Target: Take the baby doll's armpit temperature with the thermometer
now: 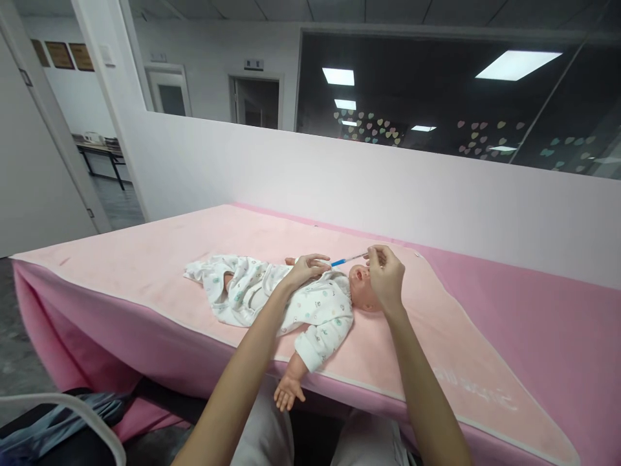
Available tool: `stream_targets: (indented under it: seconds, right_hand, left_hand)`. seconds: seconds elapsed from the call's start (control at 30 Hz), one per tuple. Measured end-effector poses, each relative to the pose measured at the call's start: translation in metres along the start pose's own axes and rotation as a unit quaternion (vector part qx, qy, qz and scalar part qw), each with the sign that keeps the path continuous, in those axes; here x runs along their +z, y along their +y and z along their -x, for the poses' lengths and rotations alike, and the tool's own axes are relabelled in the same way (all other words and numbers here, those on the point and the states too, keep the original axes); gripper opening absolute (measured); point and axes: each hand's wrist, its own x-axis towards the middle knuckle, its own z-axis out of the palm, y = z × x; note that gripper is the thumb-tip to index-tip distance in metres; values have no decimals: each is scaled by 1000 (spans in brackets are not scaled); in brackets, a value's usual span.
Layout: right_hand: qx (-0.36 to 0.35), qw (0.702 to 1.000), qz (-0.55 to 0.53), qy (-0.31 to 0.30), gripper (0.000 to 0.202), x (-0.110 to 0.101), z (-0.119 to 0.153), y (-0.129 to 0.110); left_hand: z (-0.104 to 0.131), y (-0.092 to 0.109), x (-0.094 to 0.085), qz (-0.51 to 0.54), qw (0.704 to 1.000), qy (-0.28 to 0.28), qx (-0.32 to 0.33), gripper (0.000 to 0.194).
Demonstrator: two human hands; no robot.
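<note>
A baby doll in white patterned clothes (317, 304) lies on its back on the pink-covered table (160, 239), its head (361, 291) to the right and one arm hanging over the near edge. Above the doll's face my right hand (385, 268) pinches the thin end of a slim stick with a blue tip (339, 262), which points left toward the chest. My left hand (310, 268) rests on the doll's upper chest, fingers stretched out near the blue tip; nothing shows in it.
Behind the table stands a low white wall (252, 162) with glass above it. A curved pale bar (72, 401) and dark cloth lie at the lower left. The table's near edge is just before my legs.
</note>
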Motion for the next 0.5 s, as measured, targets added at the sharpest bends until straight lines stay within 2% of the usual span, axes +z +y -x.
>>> stream_targets:
  seconds: [0.07,0.1,0.2,0.3,0.4,0.5]
  right_hand:
    - [42,994,-102,3,25,-3,-2,-1]
    - [59,988,-144,-6,25,-2,-2,-1]
    - [102,967,-233,-30,26,7,1,2]
    - [147,944,-293,-40,26,17,8,4]
    - [187,924,-331,-44,25,21,12,4]
    - [207,915,-339,-70,27,15,17,1]
  left_hand:
    - [2,1,1,-26,999,-36,12,48]
    - [2,2,1,-19,999,-36,21,48]
    - [2,3,-2,94,994,1,58,44]
    - [4,5,-6,219,973,34,68,35]
    - [5,7,-7,255,964,62,47,30]
    - [5,6,-7,265,960,74,55,33]
